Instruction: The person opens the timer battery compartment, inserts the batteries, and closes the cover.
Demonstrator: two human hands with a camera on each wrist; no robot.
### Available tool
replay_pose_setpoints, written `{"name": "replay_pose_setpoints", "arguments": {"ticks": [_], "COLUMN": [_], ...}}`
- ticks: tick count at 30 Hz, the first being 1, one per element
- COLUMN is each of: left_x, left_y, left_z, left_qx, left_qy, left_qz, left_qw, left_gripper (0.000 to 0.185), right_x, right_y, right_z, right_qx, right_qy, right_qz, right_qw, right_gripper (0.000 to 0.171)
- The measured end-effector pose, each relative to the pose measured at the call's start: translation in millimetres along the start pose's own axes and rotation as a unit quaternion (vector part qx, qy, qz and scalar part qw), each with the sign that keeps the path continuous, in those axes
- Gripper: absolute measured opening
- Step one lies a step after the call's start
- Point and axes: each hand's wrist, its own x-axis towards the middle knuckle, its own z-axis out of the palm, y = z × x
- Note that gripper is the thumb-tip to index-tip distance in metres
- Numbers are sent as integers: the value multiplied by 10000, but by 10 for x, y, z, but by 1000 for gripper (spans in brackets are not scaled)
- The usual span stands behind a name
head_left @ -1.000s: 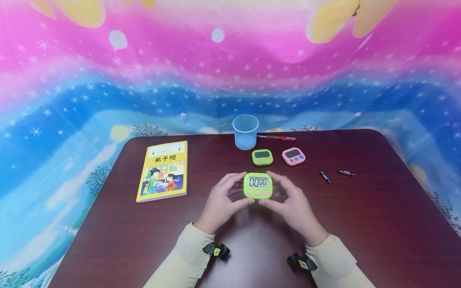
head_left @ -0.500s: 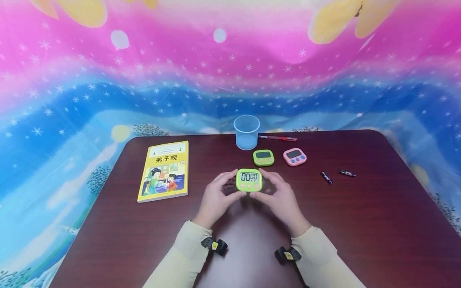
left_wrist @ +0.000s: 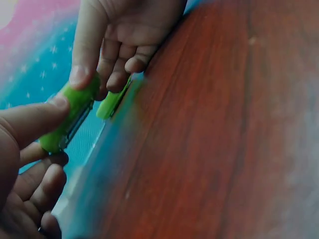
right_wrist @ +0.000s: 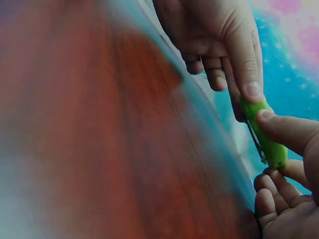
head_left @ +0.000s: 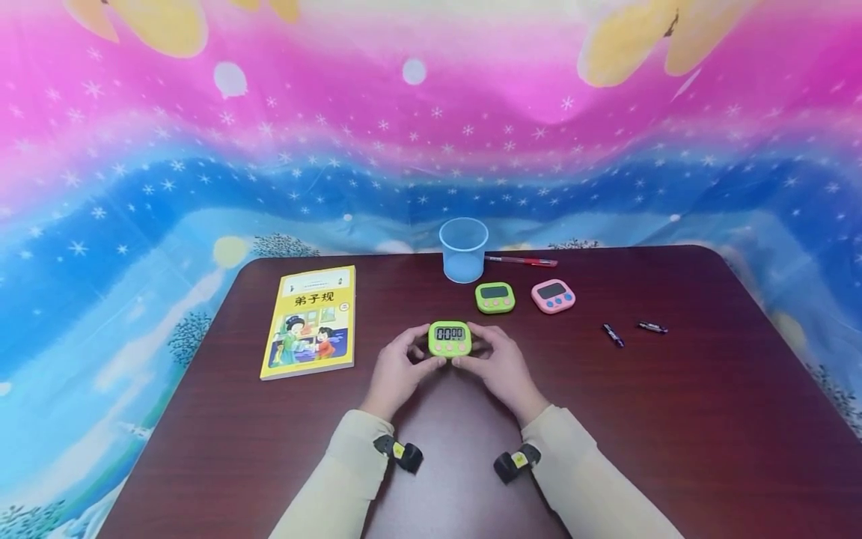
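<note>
Green timer (head_left: 450,340), corners rounded, dark digits up on its screen, three pink buttons below, face tilted upward, pinched between left hand (head_left: 397,370) and right hand (head_left: 502,368)!

One trio, four pairs, five singles

Two green timers (head_left: 450,355) (head_left: 494,298) and one pink timer (head_left: 554,296) make three timers, all around the middle of the head view. Battery-like cylinders (head_left: 613,335) (head_left: 652,327) number two, right of centre. The left hand (head_left: 396,373) and the right hand (head_left: 503,374) make two hands at lower centre, with two sleeves (head_left: 337,471) (head_left: 586,471) and two black wrist cameras (head_left: 399,453) (head_left: 517,463) below. Singles: one yellow book (head_left: 310,322) left of centre, one blue cup (head_left: 463,258) and one red pen (head_left: 524,260) just above centre, one table (head_left: 673,427) across the lower frame, one printed backdrop (head_left: 431,157) across the upper frame.
</note>
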Motion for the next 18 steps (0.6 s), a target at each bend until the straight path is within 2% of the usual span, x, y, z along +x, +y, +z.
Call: {"name": "replay_pose_setpoints", "arguments": {"ticks": [5, 8, 18], "left_x": [70, 106, 349], "left_y": [-91, -143, -278], "left_z": [-31, -49, -110], "left_qx": [298, 481, 923], "left_qy": [44, 84, 83], "left_qz": [-260, -348, -304], "left_qw": [9992, 9982, 9952], "left_gripper": [57, 58, 59], "right_x": [164, 243, 473], "right_y": [-4, -26, -120], "right_z": [72, 115, 192], "right_qx": [-306, -566, -807], "right_qy": [-203, -251, -375], "right_qz": [-241, -237, 44], "right_qw": [9990, 9978, 9960], "right_gripper": [68, 68, 65]}}
